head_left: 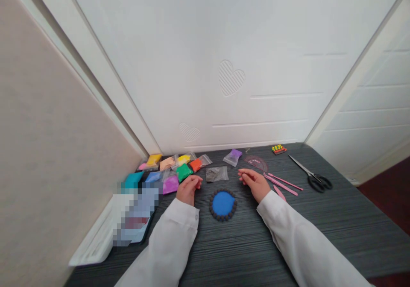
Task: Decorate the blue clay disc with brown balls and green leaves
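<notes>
A flat blue clay disc (223,203) lies on the dark table between my hands. Small dark clay balls (212,210) ring its edge. My left hand (188,188) is to the disc's upper left, fingers curled in toward the thumb. To the upper right, my right hand (256,184) has its thumb and fingers drawn together. Anything inside either hand is hidden or too small to make out. Neither hand touches the disc. Just beyond the disc is a clear bag of dark clay (216,174). Pink modelling tools (282,183) lie beside my right hand.
Several clay packets, including green (183,172), magenta (170,185) and orange (195,164), cluster back left. A purple packet (235,155) and a protractor (257,163) lie at the back. Black-handled scissors (315,180) are at right. A partly blurred phone-like object (141,231) sits at left.
</notes>
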A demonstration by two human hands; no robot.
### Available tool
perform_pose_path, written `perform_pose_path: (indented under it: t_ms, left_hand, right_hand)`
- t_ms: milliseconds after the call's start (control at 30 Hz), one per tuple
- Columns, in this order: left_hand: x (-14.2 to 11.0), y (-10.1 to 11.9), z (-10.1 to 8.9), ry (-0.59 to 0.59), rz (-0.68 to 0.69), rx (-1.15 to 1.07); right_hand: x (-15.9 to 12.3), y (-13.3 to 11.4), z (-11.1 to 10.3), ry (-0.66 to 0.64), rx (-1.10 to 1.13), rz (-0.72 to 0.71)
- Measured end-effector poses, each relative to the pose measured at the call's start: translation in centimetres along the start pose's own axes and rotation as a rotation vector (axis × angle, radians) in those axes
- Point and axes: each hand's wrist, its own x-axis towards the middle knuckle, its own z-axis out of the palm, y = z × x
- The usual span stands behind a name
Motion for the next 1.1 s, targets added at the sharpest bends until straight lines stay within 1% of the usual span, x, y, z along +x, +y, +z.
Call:
perform_pose_path:
  t_ms: [133, 333, 500, 733, 1000, 1100]
  left_hand:
    - [0.05, -0.07, -0.04, 0.002, -0.014, -0.020]
    - [0.11, 0.12, 0.02, -0.004, -0.027, -0.036]
    - [0.07, 0.41, 0.04, -0.013, -0.031, -0.059]
    - [-0.01, 0.70, 0.06, -0.030, -0.051, -0.077]
    - [-0.02, 0.73, 0.10, -0.017, -0.054, -0.080]
    - [-0.06, 0.82, 0.18, -0.016, -0.062, -0.080]
  right_hand:
    - [-0.16, -0.14, -0.14, 0.016, 0.052, -0.008]
    - [-0.80, -0.62, -0.07, -0.019, 0.089, 0.051]
    - [-0.75, -0.47, -0.13, -0.001, 0.133, 0.043]
    - [-0.66, -0.34, 0.04, -0.033, 0.216, 0.081]
    - [-0.65, -0.18, -0.34, 0.006, 0.193, 0.044]
    - [-0.62, -0.17, -0.28, -0.001, 0.199, 0.053]
